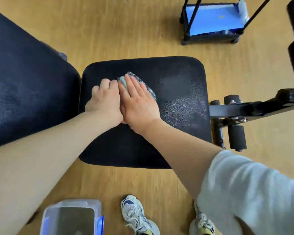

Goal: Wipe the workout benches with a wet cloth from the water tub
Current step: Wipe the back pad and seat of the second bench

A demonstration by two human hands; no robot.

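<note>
A grey-green meshed cloth lies on the black bench seat pad. My right hand presses flat on the cloth with straight fingers. My left hand sits right beside it on the pad, fingers curled down at the cloth's left edge; whether it grips the cloth is hidden. Damp streaks show on the pad to the right of the cloth. The long black backrest pad lies to the left. The clear plastic water tub stands on the floor at the lower left.
The bench's black metal frame with foam rollers sticks out to the right. A black wheeled cart with a blue box stands at the top right. My two sneakers are on the wooden floor below the seat.
</note>
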